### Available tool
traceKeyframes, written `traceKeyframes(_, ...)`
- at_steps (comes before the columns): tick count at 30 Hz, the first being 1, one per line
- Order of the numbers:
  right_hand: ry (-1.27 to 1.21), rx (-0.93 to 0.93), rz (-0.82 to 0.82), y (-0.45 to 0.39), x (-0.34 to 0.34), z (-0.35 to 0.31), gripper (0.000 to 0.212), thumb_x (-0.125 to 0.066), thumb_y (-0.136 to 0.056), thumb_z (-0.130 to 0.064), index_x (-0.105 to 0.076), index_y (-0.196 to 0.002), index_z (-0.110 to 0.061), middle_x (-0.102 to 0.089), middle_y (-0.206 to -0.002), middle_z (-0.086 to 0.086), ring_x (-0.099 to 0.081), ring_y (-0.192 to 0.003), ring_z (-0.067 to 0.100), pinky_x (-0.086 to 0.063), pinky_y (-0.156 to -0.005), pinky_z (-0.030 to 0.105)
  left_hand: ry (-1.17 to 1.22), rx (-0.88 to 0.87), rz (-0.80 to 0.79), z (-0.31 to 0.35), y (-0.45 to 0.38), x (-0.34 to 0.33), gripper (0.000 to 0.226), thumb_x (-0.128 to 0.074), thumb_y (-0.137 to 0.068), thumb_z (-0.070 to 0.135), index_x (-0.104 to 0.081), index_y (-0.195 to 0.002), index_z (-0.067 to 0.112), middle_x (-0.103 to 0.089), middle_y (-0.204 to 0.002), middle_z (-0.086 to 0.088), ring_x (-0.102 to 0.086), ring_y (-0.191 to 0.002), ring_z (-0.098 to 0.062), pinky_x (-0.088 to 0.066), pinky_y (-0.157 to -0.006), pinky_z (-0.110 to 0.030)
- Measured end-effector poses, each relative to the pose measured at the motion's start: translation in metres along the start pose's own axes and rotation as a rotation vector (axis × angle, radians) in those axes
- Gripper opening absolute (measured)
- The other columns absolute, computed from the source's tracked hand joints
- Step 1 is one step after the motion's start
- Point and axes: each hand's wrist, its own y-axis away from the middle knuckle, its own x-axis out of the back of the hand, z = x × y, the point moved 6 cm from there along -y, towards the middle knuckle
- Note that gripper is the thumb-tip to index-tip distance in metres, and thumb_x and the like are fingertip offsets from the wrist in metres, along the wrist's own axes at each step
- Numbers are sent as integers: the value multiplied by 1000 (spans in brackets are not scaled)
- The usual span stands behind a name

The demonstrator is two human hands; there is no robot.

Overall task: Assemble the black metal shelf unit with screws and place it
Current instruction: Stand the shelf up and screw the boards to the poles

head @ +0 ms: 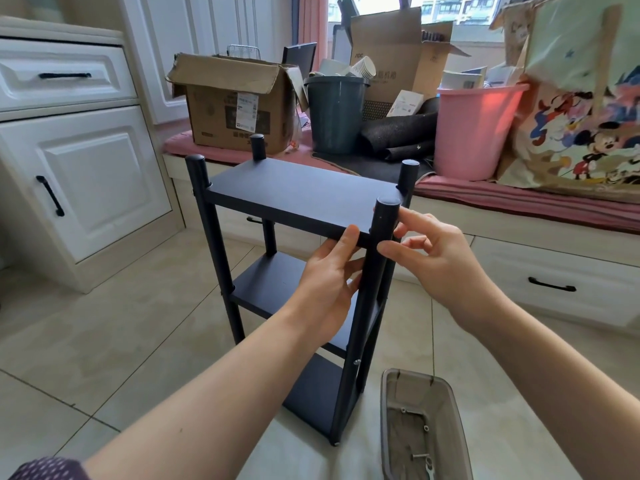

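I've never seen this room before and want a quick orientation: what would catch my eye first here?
A black shelf unit stands upright on the tiled floor at centre, with three boards. Both hands work at its near right post: the left hand holds the top board's front edge, and the right hand has its fingertips at the post. Behind, a pink bucket stands on the cluttered window seat, and a clear tray of screws lies on the floor at lower right.
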Motion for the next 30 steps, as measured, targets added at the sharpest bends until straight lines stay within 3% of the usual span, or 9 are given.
traceKeyframes(8,51,9,41,4,3,0,46,-76,-82,-25,-54,-111,-53,-57,-108,1,-57,-80,8,-47,-73,9,-10,-3,-41,-1,2,-1,43,-48,-100,40,-61,-131,13,-71,-124,-7,-68,-113,-18,-48,-95,-32)
traceKeyframes(10,-30,-110,56,5,4,9,58,-81,-72,-38,-53,-121,-51,-57,-112,-4,-61,-92,9,-51,-76,15,0,-4,-52,-2,3,0,44,-53,-94,42,-63,-127,16,-72,-122,-6,-69,-110,-16,-49,-91,-30)
traceKeyframes(12,-168,-270,22,6,1,23,90,-85,-56,-46,-46,-136,-44,-61,-120,-1,-63,-108,15,-53,-90,31,12,3,-66,-1,4,0,42,-56,-90,42,-64,-123,17,-72,-122,-5,-70,-109,-15,-49,-91,-30)
traceKeyframes(15,-489,-367,-94,7,-12,29,100,-87,-53,-32,-36,-139,-45,-72,-116,7,-66,-113,22,-49,-101,44,22,32,-61,-1,5,2,49,-58,-90,40,-63,-129,10,-71,-124,-8,-69,-111,-19,-49,-92,-30)
traceKeyframes(20,-663,-344,-134,1,-15,25,105,-77,-68,-7,-22,-147,-49,-73,-112,14,-70,-105,23,-57,-85,27,-218,50,-2,13,13,8,29,-54,-101,37,-69,-113,16,-78,-104,2,-73,-98,-10,-51,-87,-30)
traceKeyframes(22,-667,-339,-141,1,-16,25,113,-79,-67,-6,-16,-146,-56,-71,-114,17,-69,-107,25,-53,-94,33,-577,-143,139,30,19,16,26,-56,-99,43,-70,-92,21,-77,-81,9,-73,-78,-5,-53,-77,-29)
traceKeyframes(25,-683,-347,-133,-1,-15,29,123,-81,-63,-7,-6,-146,-60,-72,-113,17,-70,-106,25,-45,-101,40,-1172,-663,381,65,35,15,31,-66,-91,50,-58,-77,24,-62,-67,11,-60,-68,-10,-48,-63,-26)
traceKeyframes(27,-700,-369,-133,-2,-16,34,129,-82,-61,-8,0,-147,-57,-73,-110,14,-71,-102,24,-48,-93,37,-1217,-795,343,74,36,9,30,-75,-83,48,-60,-89,23,-59,-83,12,-55,-83,-15,-48,-70,-28)
traceKeyframes(30,-715,-414,-127,-2,-16,40,124,-82,-59,-9,-8,-153,-41,-74,-109,11,-73,-98,22,-51,-87,34,-1297,-781,194,68,25,-1,51,-81,-77,46,-66,-117,16,-65,-115,2,-54,-117,-21,-49,-98,-46)
